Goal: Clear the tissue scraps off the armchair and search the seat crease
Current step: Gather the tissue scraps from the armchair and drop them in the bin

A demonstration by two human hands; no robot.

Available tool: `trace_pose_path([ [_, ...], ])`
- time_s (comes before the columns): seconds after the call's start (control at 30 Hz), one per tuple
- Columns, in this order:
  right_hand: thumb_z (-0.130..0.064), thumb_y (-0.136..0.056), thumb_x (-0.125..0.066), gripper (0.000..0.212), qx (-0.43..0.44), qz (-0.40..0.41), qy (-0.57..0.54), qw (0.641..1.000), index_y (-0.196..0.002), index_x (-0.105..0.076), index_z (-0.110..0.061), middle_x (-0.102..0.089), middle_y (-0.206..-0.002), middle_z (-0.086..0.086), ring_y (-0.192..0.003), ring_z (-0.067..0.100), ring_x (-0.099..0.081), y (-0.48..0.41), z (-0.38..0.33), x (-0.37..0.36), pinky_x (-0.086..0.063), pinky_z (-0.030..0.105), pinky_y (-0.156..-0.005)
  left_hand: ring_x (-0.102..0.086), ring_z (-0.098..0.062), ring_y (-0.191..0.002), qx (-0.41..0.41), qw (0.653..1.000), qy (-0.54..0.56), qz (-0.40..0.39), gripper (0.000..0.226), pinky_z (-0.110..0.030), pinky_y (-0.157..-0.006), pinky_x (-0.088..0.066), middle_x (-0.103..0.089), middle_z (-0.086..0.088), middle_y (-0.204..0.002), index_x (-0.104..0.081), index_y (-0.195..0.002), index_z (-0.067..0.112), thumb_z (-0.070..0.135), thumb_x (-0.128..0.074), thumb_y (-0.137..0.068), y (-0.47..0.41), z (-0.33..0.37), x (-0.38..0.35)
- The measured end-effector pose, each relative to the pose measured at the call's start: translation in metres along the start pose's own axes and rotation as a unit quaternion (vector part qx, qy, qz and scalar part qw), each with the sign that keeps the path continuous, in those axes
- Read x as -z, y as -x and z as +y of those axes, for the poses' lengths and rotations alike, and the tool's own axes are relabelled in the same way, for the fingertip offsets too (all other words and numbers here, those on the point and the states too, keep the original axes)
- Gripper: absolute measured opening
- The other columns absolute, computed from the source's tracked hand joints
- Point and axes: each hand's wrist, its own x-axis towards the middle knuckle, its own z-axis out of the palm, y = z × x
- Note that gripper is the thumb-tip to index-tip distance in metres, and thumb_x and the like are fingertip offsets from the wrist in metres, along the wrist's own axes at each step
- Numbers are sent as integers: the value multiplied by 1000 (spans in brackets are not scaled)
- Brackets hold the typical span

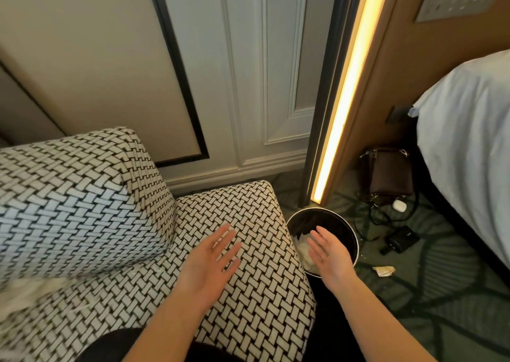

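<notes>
While the left grip (212, 256) sits low over the armchair (248, 292) seat, fingers straight and spread wide, holding nothing, the right grip (328, 254) hangs above the black bin (338, 221), also wide and empty. Can't tell if the left touches the fabric. White tissue scraps (303, 251) lie in the bin, just beside the seat's right edge. Blurred whitish stuff (30, 292) at the seat crease, far left; unclear what. Crumpled paper bit (383, 270) on the carpet near the bin.

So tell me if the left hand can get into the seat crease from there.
Probably yes. The left hand is open over the seat cushion, just beside the seat crease, and nothing visible lies between them.
</notes>
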Motion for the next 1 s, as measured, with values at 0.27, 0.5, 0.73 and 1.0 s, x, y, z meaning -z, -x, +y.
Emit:
trace_pose_path([
  [0.27, -14, -90, -58, 16, 128, -68, 228, 963, -104, -65, -15, -64, -108, -1, -99, 13, -61, 63, 18, -55, -45, 20, -75, -56, -24, -114, -68, 997, -14, 21, 32, -43, -100, -40, -62, -6, -123, -59, -119, 14, 23, -35, -100, 54, 49, 61],
  [0.5, -14, -90, -58, 14, 188, -202, 335, 901, -101, -67, -16, -67, -103, -5, -94, 10, -63, 123, 53, -138, -48, 23, -87, -59, -24, -111, -120, 990, -49, 62, 30, -42, -99, -43, -66, -4, -116, -61, -118, 15, 23, -40, -99, 99, 75, 129],
  [0.73, -11, -91, -55, 15, 178, -327, 392, 841, -100, -66, -15, -68, -96, -2, -82, 2, -62, 178, 115, -213, -47, 12, -69, -60, -22, -107, -140, 976, -66, 155, 27, -39, -93, -46, -67, -2, -113, -61, -116, 17, 28, -55, -91, 126, 79, 216],
  [1.0, -16, -90, -57, 12, 111, -392, 453, 793, -98, -67, -17, -66, -103, -5, -98, 10, -60, 197, 199, -269, -45, 23, -85, -59, -21, -105, -132, 957, -57, 252, 26, -33, -88, -47, -62, -3, -117, -60, -116, 16, 27, -52, -94, 130, 77, 288],
])
